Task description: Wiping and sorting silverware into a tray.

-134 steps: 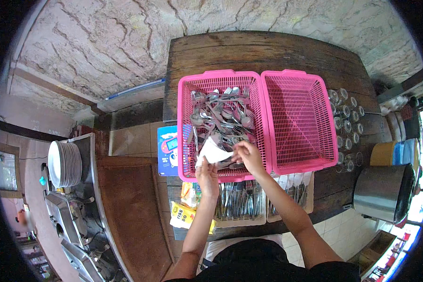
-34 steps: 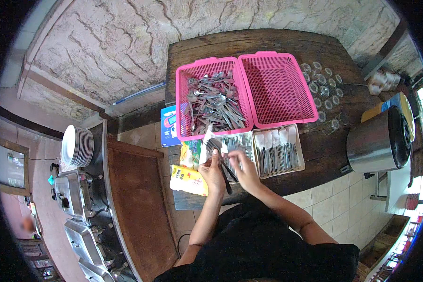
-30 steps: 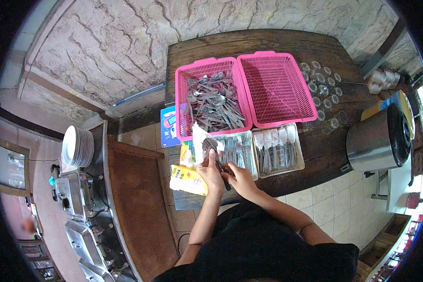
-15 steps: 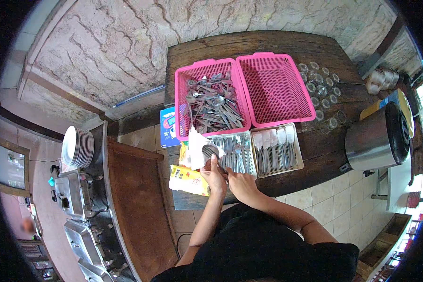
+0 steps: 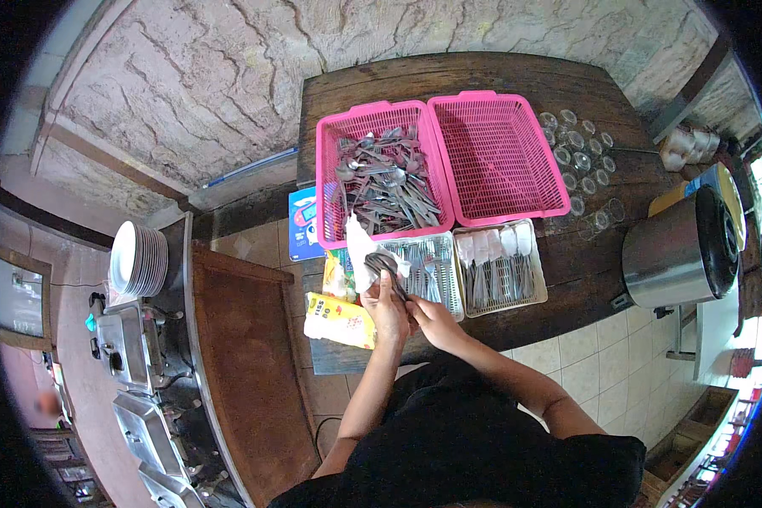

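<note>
My left hand (image 5: 388, 317) is closed around a bundle of metal spoons (image 5: 381, 263), bowls pointing away from me and thumb lying over them. A white cloth or tissue (image 5: 359, 251) is bunched against the bundle on its left side. At the lower end of the spoon handles, my right hand (image 5: 438, 326) has its fingers bent and pinched on them; the fingertips are partly hidden. Just beyond my hands, a white tray (image 5: 454, 293) holds forks in rows. Behind it, a pink basket (image 5: 324, 161) is heaped with mixed cutlery.
Right of that basket stands a second pink basket (image 5: 498, 161). A cream tray (image 5: 540, 292) holds cutlery with white wrapped ends. Yellow tissue packs (image 5: 339, 322) lie at the left table edge. Several glasses (image 5: 581, 161) and a steel urn (image 5: 673, 258) stand right; stacked plates (image 5: 135, 261) stand far left.
My right fingers have gone from pointing at the handles to bending in around them. The spoon bundle has tilted slightly, showing more of the handles. The white cloth looks narrower.
</note>
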`<state>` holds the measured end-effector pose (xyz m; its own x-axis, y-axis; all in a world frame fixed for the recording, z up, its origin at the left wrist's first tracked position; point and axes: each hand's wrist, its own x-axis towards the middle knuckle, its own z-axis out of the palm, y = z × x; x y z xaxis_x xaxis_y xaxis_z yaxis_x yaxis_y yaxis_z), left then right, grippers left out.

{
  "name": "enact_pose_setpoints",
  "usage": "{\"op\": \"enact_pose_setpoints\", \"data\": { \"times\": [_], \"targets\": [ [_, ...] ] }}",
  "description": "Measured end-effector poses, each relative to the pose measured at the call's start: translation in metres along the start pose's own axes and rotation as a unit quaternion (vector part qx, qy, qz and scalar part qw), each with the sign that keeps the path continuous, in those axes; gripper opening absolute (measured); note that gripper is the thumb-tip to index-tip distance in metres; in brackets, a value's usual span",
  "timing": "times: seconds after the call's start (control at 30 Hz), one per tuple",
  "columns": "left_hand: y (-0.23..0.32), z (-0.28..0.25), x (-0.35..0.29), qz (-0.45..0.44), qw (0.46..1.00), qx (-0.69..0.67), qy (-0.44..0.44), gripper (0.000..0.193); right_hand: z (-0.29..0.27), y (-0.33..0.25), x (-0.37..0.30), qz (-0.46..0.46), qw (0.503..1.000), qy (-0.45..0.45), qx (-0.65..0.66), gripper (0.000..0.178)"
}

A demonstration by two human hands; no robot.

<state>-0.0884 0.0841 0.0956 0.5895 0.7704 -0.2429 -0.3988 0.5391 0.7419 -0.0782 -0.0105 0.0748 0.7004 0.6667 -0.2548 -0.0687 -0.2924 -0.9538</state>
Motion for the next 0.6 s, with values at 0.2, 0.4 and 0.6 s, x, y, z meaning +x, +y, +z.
{"op": "enact_pose_setpoints", "data": {
  "times": [0.2, 0.4, 0.6],
  "targets": [
    [0.008, 0.009, -0.005, -0.036, 0.999, 0.028, -0.011, 0.009, 0.003, -0.023, -0.007, -0.170, 0.953, 0.161, -0.192, 0.028],
    [0.011, 0.009, -0.010, -0.066, 0.997, 0.035, -0.008, 0.015, 0.004, -0.020, 0.000, -0.184, 0.950, 0.182, -0.175, 0.029],
    [0.013, 0.011, -0.020, -0.081, 0.993, -0.081, -0.009, 0.019, 0.005, -0.029, 0.001, -0.171, 0.961, 0.212, -0.039, 0.031]
  ]
}}
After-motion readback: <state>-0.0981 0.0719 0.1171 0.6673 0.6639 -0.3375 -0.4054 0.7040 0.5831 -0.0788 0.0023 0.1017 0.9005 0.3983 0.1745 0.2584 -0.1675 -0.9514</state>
